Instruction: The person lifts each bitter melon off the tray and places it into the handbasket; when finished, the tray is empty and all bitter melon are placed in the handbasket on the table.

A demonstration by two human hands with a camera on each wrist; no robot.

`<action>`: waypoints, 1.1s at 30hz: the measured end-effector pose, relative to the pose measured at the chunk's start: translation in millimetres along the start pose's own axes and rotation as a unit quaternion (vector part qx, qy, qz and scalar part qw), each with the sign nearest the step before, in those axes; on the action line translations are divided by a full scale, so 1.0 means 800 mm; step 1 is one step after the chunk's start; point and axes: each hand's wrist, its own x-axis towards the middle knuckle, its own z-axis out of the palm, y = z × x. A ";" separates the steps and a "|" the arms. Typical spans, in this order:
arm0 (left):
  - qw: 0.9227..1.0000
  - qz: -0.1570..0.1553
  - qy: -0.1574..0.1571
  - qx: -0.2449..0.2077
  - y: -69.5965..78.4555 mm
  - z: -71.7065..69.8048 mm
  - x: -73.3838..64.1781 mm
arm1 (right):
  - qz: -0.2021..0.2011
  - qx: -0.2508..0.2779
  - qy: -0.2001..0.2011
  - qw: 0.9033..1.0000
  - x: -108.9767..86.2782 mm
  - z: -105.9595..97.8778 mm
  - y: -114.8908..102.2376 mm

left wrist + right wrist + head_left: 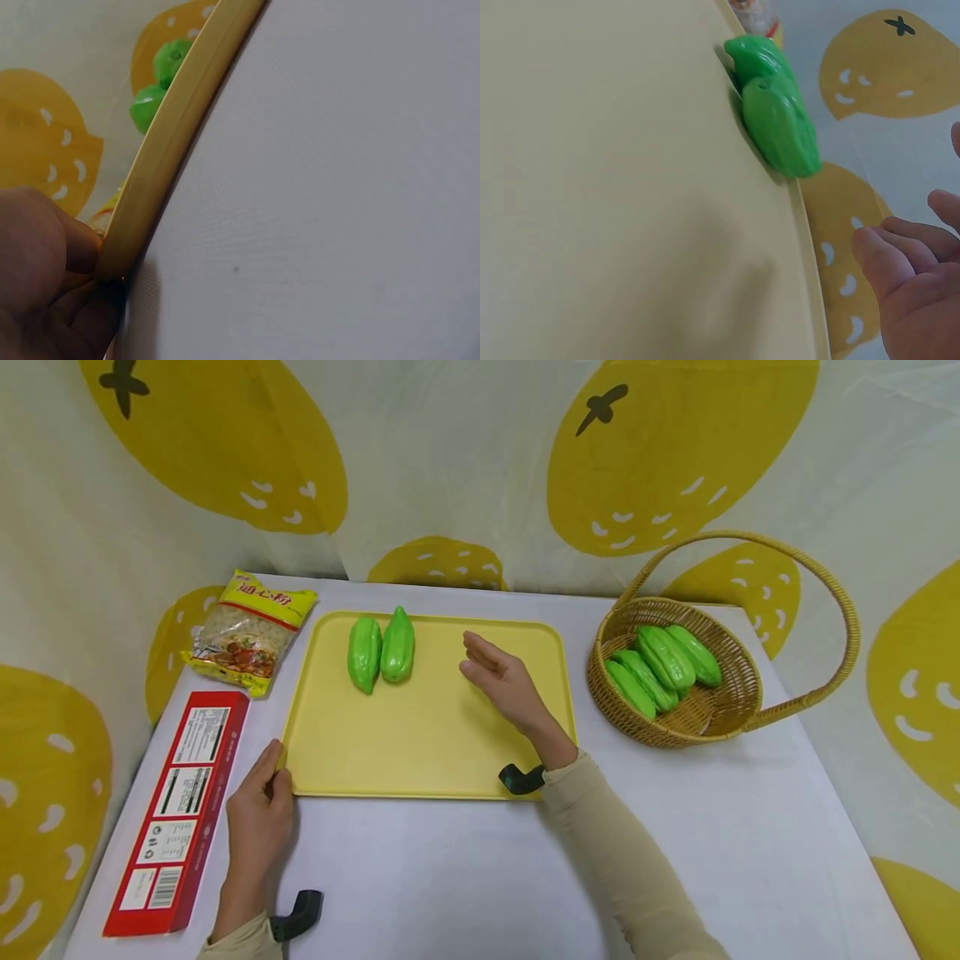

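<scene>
My left hand [261, 814] grips the front left corner of the yellow tray [420, 743], its thumb and fingers at the rim in the left wrist view. Two glossy green ribbed fruits [381, 652], shaped like star fruit, lie side by side toward the tray's back left. Over the tray's right half hovers my right hand [506, 685], its fingers extended and holding nothing. In the right wrist view its palm [922, 300] faces up to the camera, apart from the fruits [776, 112].
Right of the tray stands a wicker basket [675, 735] with a tall handle, holding several more green fruits [663, 664]. At the left lie a yellow pasta bag [251, 631] and a long red box [180, 810]. A fruit-patterned curtain [450, 460] hangs behind the white table [420, 877].
</scene>
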 end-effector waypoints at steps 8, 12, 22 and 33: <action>1.000 0.008 0.005 -0.003 -0.001 0.001 0.000 | 0.014 -0.016 0.008 1.000 0.023 0.041 0.015; 1.000 0.009 0.006 -0.005 -0.003 0.002 0.001 | 0.021 -0.019 0.016 0.999 0.033 0.055 0.022; 1.000 0.007 0.010 -0.012 -0.006 0.003 0.002 | 0.033 -0.011 0.032 0.999 0.053 0.081 0.030; 1.000 0.012 0.011 -0.007 -0.006 0.002 0.002 | 0.045 -0.050 0.035 0.997 0.075 0.113 0.028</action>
